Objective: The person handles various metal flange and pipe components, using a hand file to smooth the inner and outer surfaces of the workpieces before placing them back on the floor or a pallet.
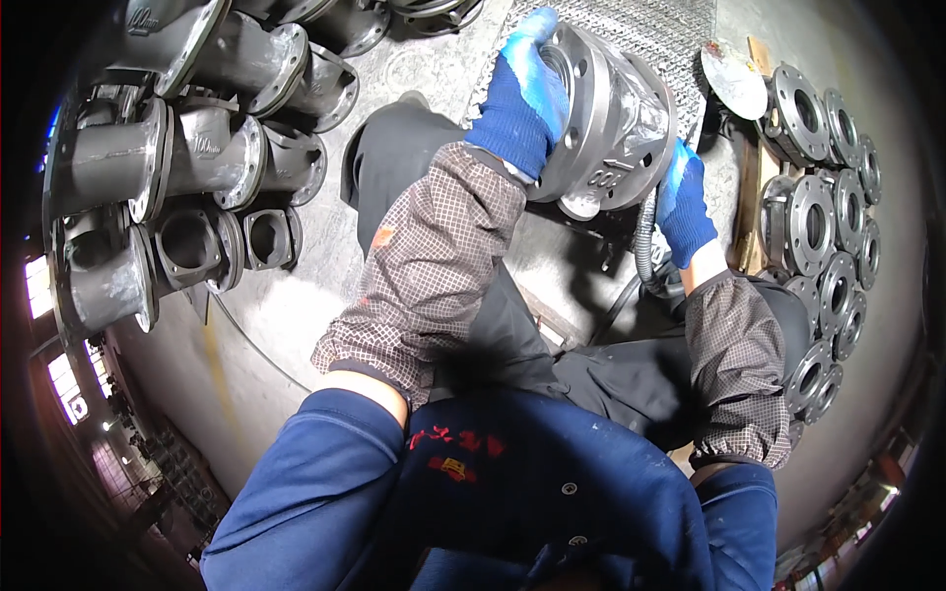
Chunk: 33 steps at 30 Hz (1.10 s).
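Note:
A grey cast-metal flanged valve body (623,128) lies on its side in front of me, with bolt holes round its flanges and raised markings on its wall. My left hand (527,94), in a blue knit glove with a lighter coated palm, is closed over the left flange, its thumb at the top edge. At the right flange's lower edge is my right hand (685,202), gloved the same way; its fingers press against the rim and are partly hidden behind it. Below the valve body, a ribbed grey hose (645,241) runs down beside my right wrist.
Stacked flanged castings (202,153) fill the left side. Several ring-shaped flanged parts (813,227) stand in rows at the right, by a wooden strip (751,212). A pale round disc (734,81) sits near the textured metal mat (650,25). A thin cable (251,340) crosses the floor.

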### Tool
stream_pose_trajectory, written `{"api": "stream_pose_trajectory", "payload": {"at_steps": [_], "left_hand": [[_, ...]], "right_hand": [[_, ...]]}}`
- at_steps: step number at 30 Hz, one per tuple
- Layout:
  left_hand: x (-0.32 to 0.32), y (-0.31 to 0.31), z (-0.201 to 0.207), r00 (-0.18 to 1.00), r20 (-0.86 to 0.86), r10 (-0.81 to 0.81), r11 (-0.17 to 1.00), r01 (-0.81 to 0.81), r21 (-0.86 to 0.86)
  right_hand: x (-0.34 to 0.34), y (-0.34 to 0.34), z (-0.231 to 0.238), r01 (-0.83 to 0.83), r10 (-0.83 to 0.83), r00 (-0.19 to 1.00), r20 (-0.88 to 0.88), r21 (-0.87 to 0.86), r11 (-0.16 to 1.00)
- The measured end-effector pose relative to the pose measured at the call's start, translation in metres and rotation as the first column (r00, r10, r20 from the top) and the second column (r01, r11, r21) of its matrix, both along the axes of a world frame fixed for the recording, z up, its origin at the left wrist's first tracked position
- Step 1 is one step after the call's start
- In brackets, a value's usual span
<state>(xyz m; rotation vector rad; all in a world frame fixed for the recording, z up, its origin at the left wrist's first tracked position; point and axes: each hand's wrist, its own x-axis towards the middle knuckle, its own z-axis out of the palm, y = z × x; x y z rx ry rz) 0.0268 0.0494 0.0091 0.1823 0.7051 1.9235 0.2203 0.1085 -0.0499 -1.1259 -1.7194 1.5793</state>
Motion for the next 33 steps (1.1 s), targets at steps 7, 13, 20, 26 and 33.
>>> {"api": "stream_pose_trajectory", "payload": {"at_steps": [7, 13, 20, 26, 33], "left_hand": [[0.015, -0.004, -0.007, 0.364, -0.866, -0.344, 0.918, -0.062, -0.391], [-0.002, -0.004, -0.025, 0.603, -0.784, -0.15, 0.984, 0.011, -0.18], [0.003, -0.046, -0.019, 0.788, -0.61, -0.08, 0.997, 0.065, -0.046], [0.003, -0.045, 0.003, 0.908, -0.413, -0.071, 0.964, -0.043, -0.262], [-0.029, -0.025, -0.023, 0.968, 0.212, -0.132, 0.915, 0.201, -0.35]], "right_hand": [[-0.001, 0.017, -0.003, -0.096, 0.057, 0.989, 0.138, 0.298, 0.95], [-0.016, 0.01, 0.003, -0.02, 0.022, 1.0, -0.01, 0.181, 0.983], [-0.017, 0.0, 0.011, -0.194, 0.147, 0.978, 0.146, 0.388, 0.901], [-0.024, -0.005, 0.018, -0.203, 0.213, 0.976, 0.05, 0.57, 0.796], [-0.042, 0.004, 0.042, -0.152, 0.175, 0.984, 0.027, 0.64, 0.753]]}}
